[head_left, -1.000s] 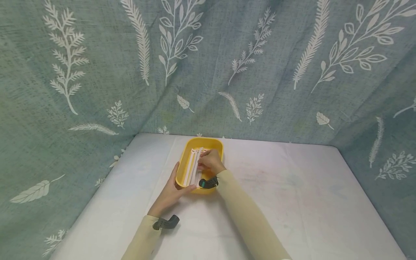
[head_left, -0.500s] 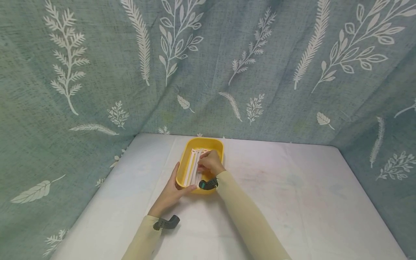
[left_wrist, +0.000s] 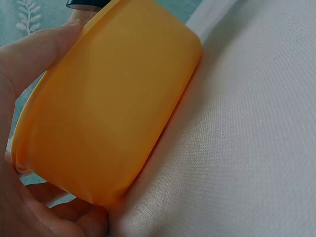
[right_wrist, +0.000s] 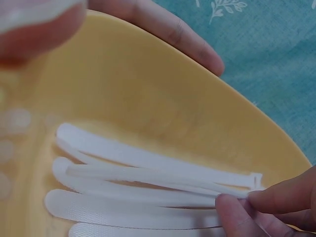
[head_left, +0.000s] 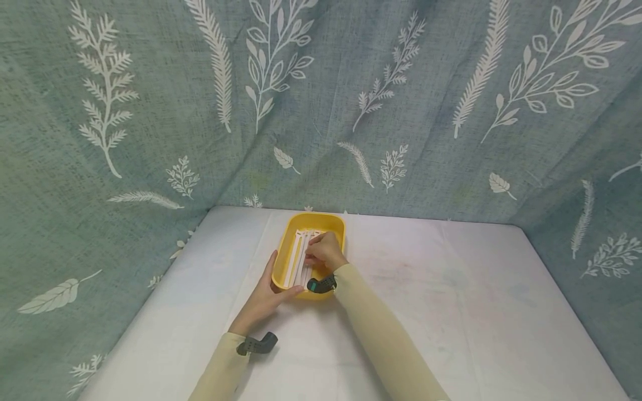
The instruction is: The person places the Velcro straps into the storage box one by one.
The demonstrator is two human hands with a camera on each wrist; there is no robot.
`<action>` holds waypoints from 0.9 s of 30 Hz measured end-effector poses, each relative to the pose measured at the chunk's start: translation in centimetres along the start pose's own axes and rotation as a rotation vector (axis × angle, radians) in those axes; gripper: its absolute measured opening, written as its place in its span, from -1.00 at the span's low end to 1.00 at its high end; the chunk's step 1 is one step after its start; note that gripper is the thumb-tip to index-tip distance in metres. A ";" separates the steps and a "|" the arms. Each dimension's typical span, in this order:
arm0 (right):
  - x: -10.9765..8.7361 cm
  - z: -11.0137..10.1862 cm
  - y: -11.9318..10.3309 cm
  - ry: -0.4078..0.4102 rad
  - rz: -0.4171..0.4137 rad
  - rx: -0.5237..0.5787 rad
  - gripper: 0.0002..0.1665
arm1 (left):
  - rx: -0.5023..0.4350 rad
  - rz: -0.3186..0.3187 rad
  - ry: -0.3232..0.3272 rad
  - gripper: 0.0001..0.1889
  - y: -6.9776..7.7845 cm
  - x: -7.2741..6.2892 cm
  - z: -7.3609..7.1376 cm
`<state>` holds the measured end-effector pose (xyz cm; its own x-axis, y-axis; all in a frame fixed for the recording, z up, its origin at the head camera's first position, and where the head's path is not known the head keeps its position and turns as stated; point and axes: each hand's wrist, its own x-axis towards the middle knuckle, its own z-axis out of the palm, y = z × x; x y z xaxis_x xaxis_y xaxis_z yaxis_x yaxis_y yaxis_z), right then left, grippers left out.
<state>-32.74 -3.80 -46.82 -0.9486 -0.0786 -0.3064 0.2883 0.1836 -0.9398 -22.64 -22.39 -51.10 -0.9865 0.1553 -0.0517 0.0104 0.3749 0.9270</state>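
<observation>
A yellow plastic tub point(head_left: 332, 221) sits near the table's back edge. My left hand point(head_left: 262, 298) grips its near left corner. In the left wrist view the thumb point(left_wrist: 42, 52) lies over the rim, the other fingers curling round the outer wall. My right hand point(head_left: 326, 249) reaches inside the tub. In the right wrist view its thumb and finger pinch one end of a thin white strap point(right_wrist: 123, 172). The pinched strap crosses over other white straps point(right_wrist: 89, 206) laid side by side on the tub floor. They have rounded ends, and one point(right_wrist: 163, 160) shows a slotted end.
A white cloth point(head_left: 426, 312) covers the table. Behind it and at both sides hangs a blue-green curtain point(head_left: 321, 111) with white leaf prints. Dark camera straps circle both wrists.
The far end of the pinched strap, raised a second ago, has come down level with the other straps. Both hands and the tub have stayed almost still.
</observation>
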 end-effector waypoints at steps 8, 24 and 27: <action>-0.2 0.0 -0.1 0.006 0.010 -0.010 -0.77 | 0.008 -0.007 0.008 0.30 -0.1 0.0 0.0; -0.1 0.4 0.0 0.042 0.038 -0.064 -0.80 | 0.006 -0.006 0.005 0.31 -0.2 0.0 0.1; -0.2 0.4 0.0 0.044 0.040 -0.071 -0.80 | 0.005 -0.005 0.004 0.31 -0.2 0.0 0.1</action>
<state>-32.55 -4.18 -46.80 -0.9417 -0.0267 -0.3354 0.3181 0.2544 -0.9133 -22.62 -22.39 -51.29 -0.9871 0.1501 -0.0552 0.0060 0.3799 0.9250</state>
